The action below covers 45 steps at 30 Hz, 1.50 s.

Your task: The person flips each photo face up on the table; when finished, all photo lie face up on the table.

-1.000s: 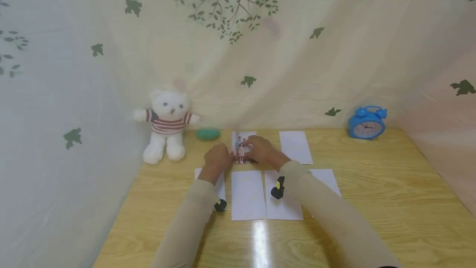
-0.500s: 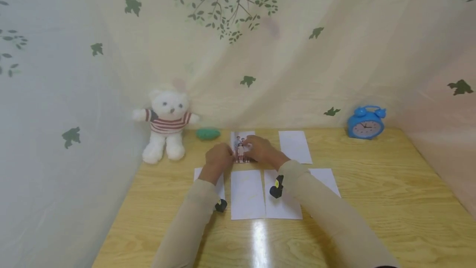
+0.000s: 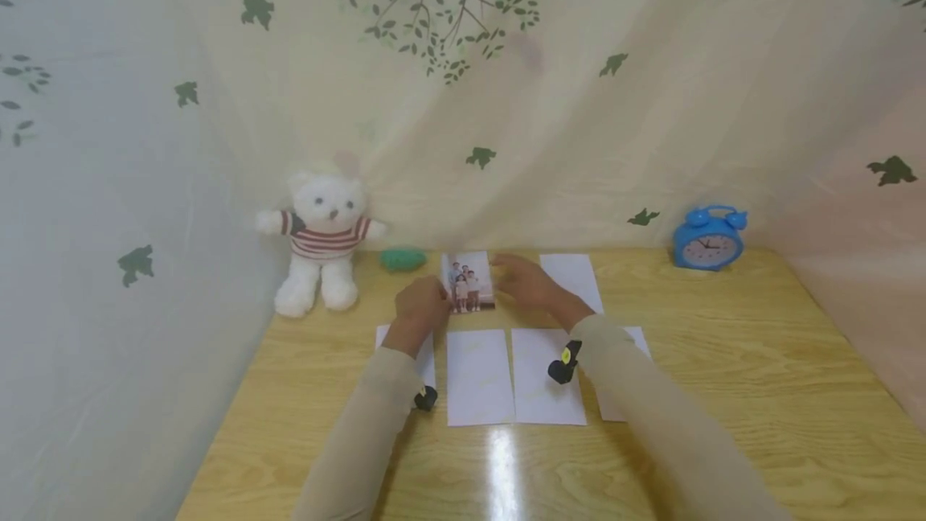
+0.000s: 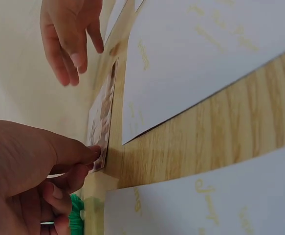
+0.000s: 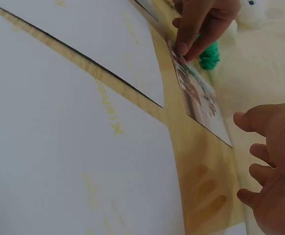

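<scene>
A family photo print (image 3: 473, 280) lies picture side up at the back middle of the table. My left hand (image 3: 419, 305) pinches its near left corner between thumb and fingertips, as the left wrist view shows at the print's edge (image 4: 102, 142). Just to the right of the print hovers my right hand (image 3: 531, 284), fingers apart and holding nothing. In the right wrist view a gap separates those fingers (image 5: 257, 117) from the photo (image 5: 201, 98).
White sheets with faint yellow lettering, such as this one (image 3: 479, 380), form a row nearer me; another (image 3: 571, 272) lies at the back right. A white teddy bear (image 3: 325, 244), a green object (image 3: 402, 258) and a blue alarm clock (image 3: 709, 239) stand along the curtain (image 3: 405, 143).
My right hand has let go of the photo and moved right, uncovering the picture. The photo has shifted slightly left, with my left hand still at its corner.
</scene>
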Motion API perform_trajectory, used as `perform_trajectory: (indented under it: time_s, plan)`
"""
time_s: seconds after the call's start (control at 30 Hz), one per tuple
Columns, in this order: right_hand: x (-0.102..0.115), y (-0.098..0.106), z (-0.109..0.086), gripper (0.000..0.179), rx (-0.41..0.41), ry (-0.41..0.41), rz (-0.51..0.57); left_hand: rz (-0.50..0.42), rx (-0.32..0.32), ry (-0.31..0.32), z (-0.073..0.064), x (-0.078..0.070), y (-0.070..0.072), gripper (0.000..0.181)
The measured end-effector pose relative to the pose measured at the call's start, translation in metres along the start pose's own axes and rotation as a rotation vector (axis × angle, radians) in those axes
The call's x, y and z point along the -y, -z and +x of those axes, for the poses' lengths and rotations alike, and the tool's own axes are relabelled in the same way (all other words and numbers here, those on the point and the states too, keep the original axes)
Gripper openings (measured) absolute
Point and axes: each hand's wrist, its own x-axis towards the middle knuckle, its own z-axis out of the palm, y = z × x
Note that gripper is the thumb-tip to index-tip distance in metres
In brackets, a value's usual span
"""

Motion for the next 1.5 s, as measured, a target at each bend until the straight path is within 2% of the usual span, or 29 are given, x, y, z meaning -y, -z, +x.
perform_trajectory:
  time_s: [0.1, 0.17, 0.27, 0.33, 0.5, 0.67, 0.87, 1.1, 1.27, 1.37, 1.5]
  plan:
    - [-0.005, 0.015, -0.005, 0.052, -0.030, -0.061, 0.011, 0.009, -0.036, -0.012, 0.001, -0.003, -0.003, 0.016]
    - [-0.008, 0.025, -0.009, 0.053, -0.036, -0.127, 0.045, 0.011, -0.064, -0.037, 0.002, -0.007, -0.005, 0.022]
    - [-0.015, 0.037, -0.013, 0.055, -0.036, -0.189, 0.053, -0.020, -0.085, -0.110, 0.005, -0.016, -0.009, 0.036]
    - [-0.019, 0.043, -0.016, 0.055, -0.034, -0.200, 0.034, -0.040, -0.084, -0.187, 0.005, -0.023, -0.009, 0.040]
    - [-0.031, 0.054, -0.025, 0.057, -0.036, -0.204, -0.064, -0.074, -0.018, -0.363, 0.003, -0.039, -0.009, 0.038]
    - [-0.034, 0.057, -0.032, 0.067, 0.011, -0.253, -0.100, -0.107, 0.053, -0.450, 0.001, -0.052, -0.013, 0.037]
    - [-0.028, 0.047, -0.028, 0.067, 0.016, -0.246, -0.063, -0.098, 0.081, -0.516, 0.007, -0.065, -0.024, 0.034]
    - [-0.033, 0.044, -0.015, 0.061, -0.063, -0.165, -0.064, -0.032, 0.094, -0.531, 0.012, -0.080, -0.031, 0.032]
    - [-0.039, 0.054, -0.017, 0.060, -0.124, -0.238, -0.022, -0.035, 0.077, -0.548, 0.014, -0.086, -0.035, 0.034]
    - [-0.042, 0.059, -0.020, 0.064, -0.127, -0.292, 0.001, -0.029, 0.079, -0.544, 0.016, -0.088, -0.037, 0.034]
    - [-0.047, 0.062, -0.025, 0.068, -0.112, -0.340, -0.021, 0.009, 0.083, -0.558, 0.016, -0.091, -0.037, 0.034]
